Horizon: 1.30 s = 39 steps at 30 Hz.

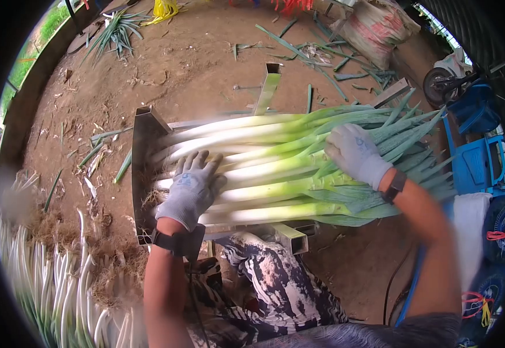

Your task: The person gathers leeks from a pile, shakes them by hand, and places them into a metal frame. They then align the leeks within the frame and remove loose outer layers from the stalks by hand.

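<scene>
Long green onions (264, 174) lie side by side in a metal frame (142, 139), white root ends to the left and green leaves to the right. My left hand (191, 188), in a grey glove, rests on the white stalks near the roots with its fingers spread. Farther right, my gloved right hand (355, 152) is closed over the green part, its fingers curled down around some leaves. The fingertips of that hand are hidden.
More green onions (61, 278) with tangled roots lie on the ground at lower left. Leaf scraps (336, 69) litter the dirt floor beyond the frame. A stuffed sack (377, 29) stands at the back. On the right are a blue chair-like object (478, 165) and wheels (503, 223) with coloured ties.
</scene>
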{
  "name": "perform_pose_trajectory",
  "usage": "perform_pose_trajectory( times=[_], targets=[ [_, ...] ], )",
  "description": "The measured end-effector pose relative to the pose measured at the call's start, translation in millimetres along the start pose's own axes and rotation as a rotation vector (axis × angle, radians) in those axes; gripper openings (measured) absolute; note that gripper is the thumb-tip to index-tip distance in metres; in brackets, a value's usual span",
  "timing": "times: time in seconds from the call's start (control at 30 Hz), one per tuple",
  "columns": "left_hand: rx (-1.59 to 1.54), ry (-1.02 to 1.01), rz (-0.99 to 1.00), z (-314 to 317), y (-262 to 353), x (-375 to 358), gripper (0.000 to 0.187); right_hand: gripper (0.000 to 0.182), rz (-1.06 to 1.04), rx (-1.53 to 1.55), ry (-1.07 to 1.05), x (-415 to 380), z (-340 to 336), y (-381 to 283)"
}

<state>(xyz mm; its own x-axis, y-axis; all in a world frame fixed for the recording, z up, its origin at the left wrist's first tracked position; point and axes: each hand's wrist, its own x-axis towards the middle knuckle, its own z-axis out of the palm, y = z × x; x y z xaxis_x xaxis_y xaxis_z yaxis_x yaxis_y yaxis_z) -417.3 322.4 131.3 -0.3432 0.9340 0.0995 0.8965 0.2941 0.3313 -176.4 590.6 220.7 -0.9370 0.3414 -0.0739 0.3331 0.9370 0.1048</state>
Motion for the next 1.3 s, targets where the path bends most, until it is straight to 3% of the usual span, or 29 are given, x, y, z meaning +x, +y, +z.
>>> perform_pose_trajectory(
  times=[0.07,0.1,0.17,0.23,0.4,0.53,0.73,0.8,0.93,0.97,1.07,1.1,1.17,1.3],
  targets=[
    [-0.054,-0.147,-0.007,-15,8,-9,0.068,0.025,-0.011,0.034,-0.034,-1,-26,-11],
    [-0.060,-0.206,-0.005,-26,16,-15,0.070,0.050,0.030,0.066,-0.275,-5,-47,-25],
    [0.023,-0.288,0.000,-26,30,-27,0.076,0.071,0.013,0.090,-0.363,-21,-55,-32],
    [0.053,-0.231,0.007,-14,32,-38,0.075,0.096,-0.017,0.067,-0.374,-32,-50,-36],
    [0.112,-0.049,-0.029,15,26,-29,0.072,0.097,-0.060,-0.122,-0.325,-14,5,-6],
    [0.059,-0.124,-0.036,4,30,-41,0.072,0.096,-0.092,-0.149,-0.304,-39,13,-8],
    [0.045,-0.174,-0.043,5,28,-48,0.069,0.084,-0.104,0.006,-0.185,-76,29,24],
    [0.030,-0.157,-0.050,7,26,-46,0.068,0.076,-0.033,0.066,-0.155,-87,-16,11],
    [-0.018,-0.136,-0.058,12,21,-46,0.067,0.052,-0.058,-0.239,-0.361,-132,-72,-22],
    [-0.018,-0.138,-0.060,13,22,-45,0.067,0.032,-0.100,-0.292,-0.091,-145,-53,-8],
    [-0.021,-0.114,-0.062,13,21,-43,0.066,0.019,-0.034,-0.390,-0.133,-150,-50,17],
    [-0.022,-0.105,-0.059,12,20,-44,0.065,0.009,-0.033,-0.336,-0.019,-152,-46,29],
    [-0.018,-0.105,-0.066,11,22,-45,0.065,0.005,0.047,-0.514,-0.084,-154,-57,61],
    [-0.024,-0.100,-0.080,9,24,-43,0.064,0.004,-0.200,-0.696,-0.065,-158,-90,122]
  ],
)
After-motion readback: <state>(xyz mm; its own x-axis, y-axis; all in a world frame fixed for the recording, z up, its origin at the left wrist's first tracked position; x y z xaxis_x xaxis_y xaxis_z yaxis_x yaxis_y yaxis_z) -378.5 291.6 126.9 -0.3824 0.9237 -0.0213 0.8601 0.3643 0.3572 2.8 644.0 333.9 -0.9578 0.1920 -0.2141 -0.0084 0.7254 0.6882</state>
